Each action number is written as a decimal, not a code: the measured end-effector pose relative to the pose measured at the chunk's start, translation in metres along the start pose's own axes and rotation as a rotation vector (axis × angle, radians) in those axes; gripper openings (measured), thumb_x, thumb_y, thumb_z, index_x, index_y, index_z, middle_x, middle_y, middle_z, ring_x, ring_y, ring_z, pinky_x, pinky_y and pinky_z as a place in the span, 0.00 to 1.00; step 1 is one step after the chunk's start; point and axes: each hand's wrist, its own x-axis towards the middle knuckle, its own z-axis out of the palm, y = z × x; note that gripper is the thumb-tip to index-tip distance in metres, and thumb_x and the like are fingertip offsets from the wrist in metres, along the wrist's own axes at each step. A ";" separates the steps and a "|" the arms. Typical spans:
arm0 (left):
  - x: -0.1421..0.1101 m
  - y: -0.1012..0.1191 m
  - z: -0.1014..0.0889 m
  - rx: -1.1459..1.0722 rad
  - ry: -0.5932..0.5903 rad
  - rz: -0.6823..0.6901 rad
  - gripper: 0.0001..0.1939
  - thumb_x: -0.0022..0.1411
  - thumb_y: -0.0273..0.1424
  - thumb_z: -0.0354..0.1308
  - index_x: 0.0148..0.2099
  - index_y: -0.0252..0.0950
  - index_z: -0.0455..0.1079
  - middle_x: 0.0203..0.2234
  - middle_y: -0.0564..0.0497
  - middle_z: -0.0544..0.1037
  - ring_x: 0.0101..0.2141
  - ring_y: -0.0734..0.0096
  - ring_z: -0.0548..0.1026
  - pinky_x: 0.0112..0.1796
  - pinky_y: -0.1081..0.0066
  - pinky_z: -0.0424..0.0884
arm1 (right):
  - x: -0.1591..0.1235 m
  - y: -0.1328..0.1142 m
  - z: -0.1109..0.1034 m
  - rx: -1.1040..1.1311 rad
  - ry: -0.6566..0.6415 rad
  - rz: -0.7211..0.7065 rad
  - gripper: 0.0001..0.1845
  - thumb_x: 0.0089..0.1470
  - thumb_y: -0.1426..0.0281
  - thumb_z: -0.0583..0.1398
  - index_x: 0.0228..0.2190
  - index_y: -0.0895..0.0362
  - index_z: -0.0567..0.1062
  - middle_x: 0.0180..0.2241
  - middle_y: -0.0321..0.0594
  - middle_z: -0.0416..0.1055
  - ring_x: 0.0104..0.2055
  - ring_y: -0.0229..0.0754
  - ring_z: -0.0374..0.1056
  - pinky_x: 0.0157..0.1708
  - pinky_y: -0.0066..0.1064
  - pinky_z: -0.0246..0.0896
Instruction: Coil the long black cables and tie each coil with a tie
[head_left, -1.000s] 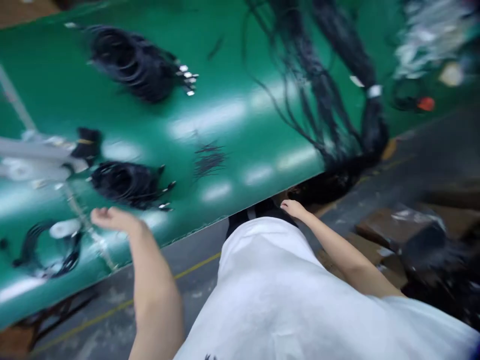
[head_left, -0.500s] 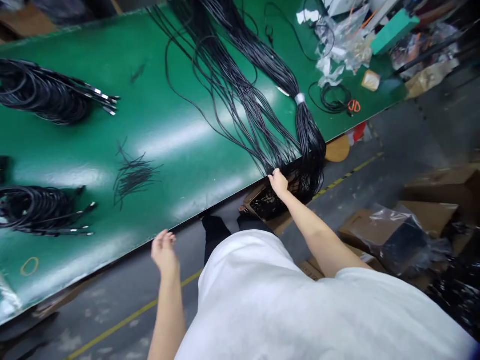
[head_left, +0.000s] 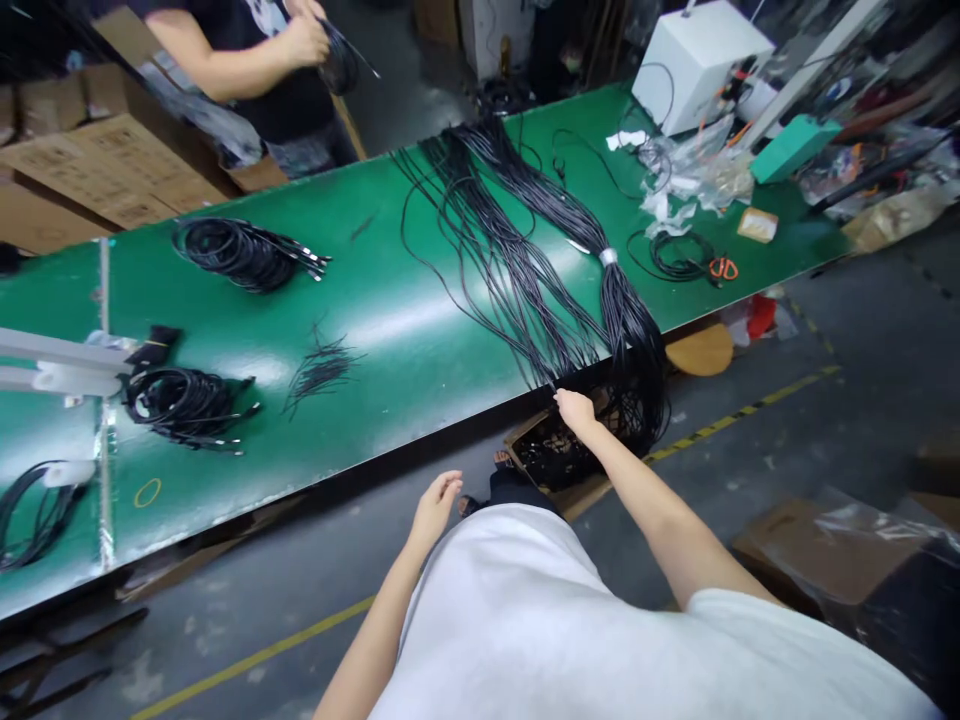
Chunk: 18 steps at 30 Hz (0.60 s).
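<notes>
My right hand point(head_left: 576, 410) is at the table's front edge, its fingers pinched on the end of a black cable. That cable belongs to a loose spread of long black cables point(head_left: 499, 255) lying across the green table point(head_left: 405, 390). Beside the spread lies a thicker cable bundle point(head_left: 570, 215) bound with a white band point(head_left: 608, 257), its ends hanging over the edge. My left hand point(head_left: 437, 505) hovers in front of the table near my waist, fingers loosely bent and partly apart, touching nothing.
Coiled cables point(head_left: 240, 255), another coil point(head_left: 180, 405) and short black ties point(head_left: 322, 370) lie to the left. Orange scissors point(head_left: 724, 268) and a white box point(head_left: 697, 65) are at right. An open carton point(head_left: 559, 450) stands below the edge. A co-worker point(head_left: 255, 70) handles cable across the table.
My right hand came up from beside my body to the table edge and took hold of a cable. My left hand drew back from over the table. The view swung right, then lifted.
</notes>
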 end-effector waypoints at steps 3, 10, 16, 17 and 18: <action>-0.007 -0.009 0.002 -0.007 -0.001 0.002 0.22 0.56 0.44 0.56 0.48 0.36 0.73 0.42 0.43 0.80 0.46 0.59 0.78 0.52 0.60 0.70 | 0.016 0.012 -0.032 0.016 0.045 -0.004 0.12 0.62 0.67 0.55 0.42 0.57 0.77 0.44 0.47 0.76 0.49 0.45 0.69 0.46 0.30 0.59; -0.036 -0.035 -0.005 0.016 0.060 -0.096 0.22 0.50 0.46 0.57 0.43 0.38 0.73 0.38 0.46 0.81 0.41 0.55 0.80 0.49 0.57 0.72 | 0.074 0.015 -0.084 0.059 0.241 0.142 0.22 0.63 0.69 0.52 0.56 0.65 0.67 0.57 0.59 0.64 0.56 0.49 0.62 0.53 0.36 0.55; -0.047 -0.041 -0.009 0.014 0.105 -0.125 0.23 0.51 0.47 0.56 0.44 0.38 0.73 0.39 0.45 0.81 0.42 0.53 0.80 0.49 0.56 0.72 | 0.056 -0.005 -0.093 0.187 0.238 -0.005 0.14 0.61 0.69 0.50 0.34 0.60 0.73 0.41 0.51 0.72 0.46 0.46 0.64 0.46 0.35 0.57; -0.046 -0.039 -0.008 0.010 0.105 -0.120 0.23 0.51 0.47 0.56 0.44 0.38 0.73 0.39 0.45 0.81 0.42 0.53 0.80 0.49 0.56 0.72 | 0.045 -0.011 -0.094 0.221 0.233 -0.050 0.14 0.61 0.68 0.48 0.33 0.59 0.72 0.38 0.48 0.72 0.44 0.45 0.65 0.44 0.33 0.58; -0.044 -0.035 -0.007 0.006 0.100 -0.112 0.22 0.51 0.47 0.56 0.44 0.38 0.73 0.39 0.45 0.81 0.42 0.54 0.80 0.49 0.56 0.72 | 0.029 -0.016 -0.096 0.252 0.221 -0.095 0.15 0.61 0.66 0.48 0.32 0.58 0.71 0.35 0.44 0.71 0.40 0.43 0.65 0.40 0.31 0.59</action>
